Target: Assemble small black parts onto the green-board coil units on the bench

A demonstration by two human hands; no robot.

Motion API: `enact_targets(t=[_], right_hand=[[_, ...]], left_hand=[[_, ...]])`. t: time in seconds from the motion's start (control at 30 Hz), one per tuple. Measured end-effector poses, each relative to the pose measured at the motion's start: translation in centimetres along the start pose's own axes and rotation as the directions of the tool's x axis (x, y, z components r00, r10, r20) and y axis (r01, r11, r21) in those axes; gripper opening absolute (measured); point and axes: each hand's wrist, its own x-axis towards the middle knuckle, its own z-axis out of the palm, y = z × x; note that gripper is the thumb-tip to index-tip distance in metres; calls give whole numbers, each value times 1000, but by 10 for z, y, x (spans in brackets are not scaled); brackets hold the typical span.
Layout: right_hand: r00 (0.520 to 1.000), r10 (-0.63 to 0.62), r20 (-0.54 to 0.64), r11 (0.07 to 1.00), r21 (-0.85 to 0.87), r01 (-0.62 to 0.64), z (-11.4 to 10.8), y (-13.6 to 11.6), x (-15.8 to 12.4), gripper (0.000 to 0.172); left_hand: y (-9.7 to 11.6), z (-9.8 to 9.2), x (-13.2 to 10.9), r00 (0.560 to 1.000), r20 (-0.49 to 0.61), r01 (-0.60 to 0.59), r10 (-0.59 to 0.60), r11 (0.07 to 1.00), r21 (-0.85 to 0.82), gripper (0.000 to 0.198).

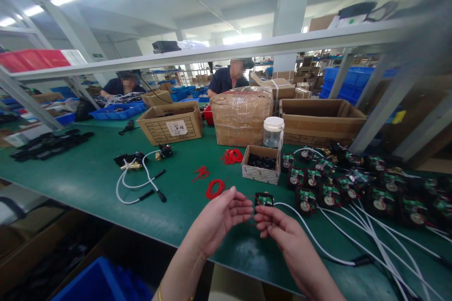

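My left hand (226, 216) is open, palm turned inward, thumb raised and fingers slightly bent. Facing it, my right hand (282, 230) is closed in a pinch; whatever is between its fingertips is too small to make out. Just beyond the fingertips lies a small black unit with a green circuit board (264, 199), a white cable (300, 218) running from it to the right. A thin red wire shows near the left fingertips. Coils of red wire (215, 189) lie beyond my left hand, with a larger red bundle (232, 156) farther back.
Several similar circuit-board units (330, 195) with white cables crowd the right side. A small box of black parts (261, 162) stands ahead, before a wrapped carton (242, 115) and a lidded jar (273, 132). White-cabled parts (123, 188) lie left. Two people work across the table.
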Motion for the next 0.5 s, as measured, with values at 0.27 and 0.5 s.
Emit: enact_targets(t=[0.27,0.5], right_hand=[[998,32,-51,999,4,-31,-4,1,-1,43],[995,64,-74,998,-14,-65,-7,6,0,47]], left_hand=[[2,4,-1,998,-57,14,-8,994,110,36],[4,5,-2,998,-58,37,-30,991,128,40]])
